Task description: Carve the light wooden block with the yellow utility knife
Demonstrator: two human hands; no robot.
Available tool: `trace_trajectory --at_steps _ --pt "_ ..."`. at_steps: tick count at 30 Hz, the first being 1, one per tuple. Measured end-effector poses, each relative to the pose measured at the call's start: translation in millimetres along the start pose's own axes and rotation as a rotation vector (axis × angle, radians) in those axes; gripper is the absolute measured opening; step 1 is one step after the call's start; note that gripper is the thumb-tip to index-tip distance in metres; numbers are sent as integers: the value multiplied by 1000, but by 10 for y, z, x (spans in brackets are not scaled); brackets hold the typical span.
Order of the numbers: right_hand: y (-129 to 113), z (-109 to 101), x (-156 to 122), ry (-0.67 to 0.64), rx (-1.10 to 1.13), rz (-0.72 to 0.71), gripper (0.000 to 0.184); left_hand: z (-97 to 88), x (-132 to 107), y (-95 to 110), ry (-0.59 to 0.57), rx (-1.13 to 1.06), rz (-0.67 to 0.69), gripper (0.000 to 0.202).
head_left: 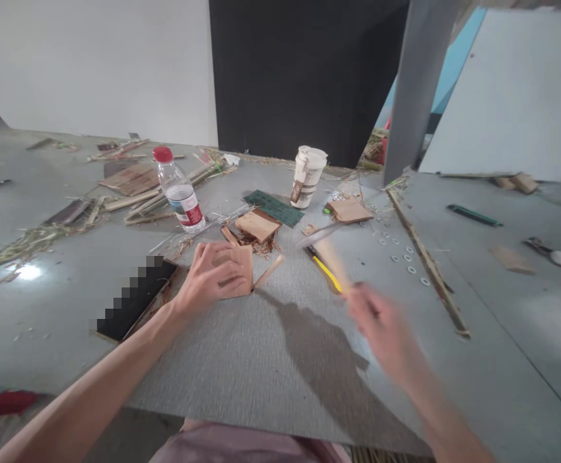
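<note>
My left hand [213, 273] lies over a small square wooden board [244, 265], its fingers curved across the top and holding it against the table. A thin wooden stick [268, 272] touches the board's right edge. My right hand [374, 315] is closed around the light wooden handle [332, 260] of a tool, raised above the table. Motion smears the tool's grey head [319, 236], so its kind does not show clearly. Just left of the handle lies a yellow utility knife [327, 272]. Another wooden block [258, 225] sits beyond the board, among brown shavings.
Around the work stand a water bottle [181, 199] and a paper cup [308, 177]. A dark slab [138, 299] lies left, and a green textured sheet [280, 207] lies behind. Several washers [408, 258], a long wooden strip [427, 263] and a dark green cutter [474, 215] lie right.
</note>
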State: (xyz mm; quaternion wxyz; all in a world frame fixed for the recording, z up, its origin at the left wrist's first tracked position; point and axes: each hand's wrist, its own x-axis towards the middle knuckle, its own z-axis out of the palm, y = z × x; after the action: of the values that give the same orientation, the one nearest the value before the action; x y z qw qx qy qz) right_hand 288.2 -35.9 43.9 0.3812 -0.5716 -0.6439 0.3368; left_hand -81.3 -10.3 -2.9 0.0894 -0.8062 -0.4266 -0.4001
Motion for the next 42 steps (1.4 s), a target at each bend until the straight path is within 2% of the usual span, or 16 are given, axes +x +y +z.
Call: trace_trajectory --at_steps 3,6,8,13,16,22,24,27,30,33,35,38,42 --pt "-10 26 -26 -66 -21 -6 42 10 9 5 8 -4 -8 6" --pt "-19 -8 -14 42 -33 -25 45 18 14 6 9 -18 -10 5" --pt "-17 -3 -21 67 -78 -44 46 20 20 4 6 -34 -10 6" --pt "36 139 -78 -124 -241 -85 47 17 14 -6 -3 -73 -73 7" --pt "105 170 9 -100 -347 -103 46 25 3 -12 -11 -115 -146 8" --pt "296 225 319 -33 -586 -178 32 33 34 -37 -9 -273 -337 13" --pt "291 265 386 -49 -627 -234 32 13 49 -70 6 -349 -415 14" --pt "146 335 462 -75 -651 -338 30 -26 53 -138 52 -465 -551 16" --pt "-91 494 518 -126 -626 -451 28 -46 37 -184 106 -579 -675 16" --pt "-260 768 553 -331 -511 -630 33 -51 28 -179 139 -683 -773 18" --pt "-287 950 571 -452 -417 -714 34 -66 34 -159 170 -738 -834 18" --pt "-237 1109 578 -476 -328 -697 25 -110 59 -134 215 -803 -926 18" --pt "-184 1137 499 -462 -131 -621 19 -130 103 -89 250 -861 -1028 19"
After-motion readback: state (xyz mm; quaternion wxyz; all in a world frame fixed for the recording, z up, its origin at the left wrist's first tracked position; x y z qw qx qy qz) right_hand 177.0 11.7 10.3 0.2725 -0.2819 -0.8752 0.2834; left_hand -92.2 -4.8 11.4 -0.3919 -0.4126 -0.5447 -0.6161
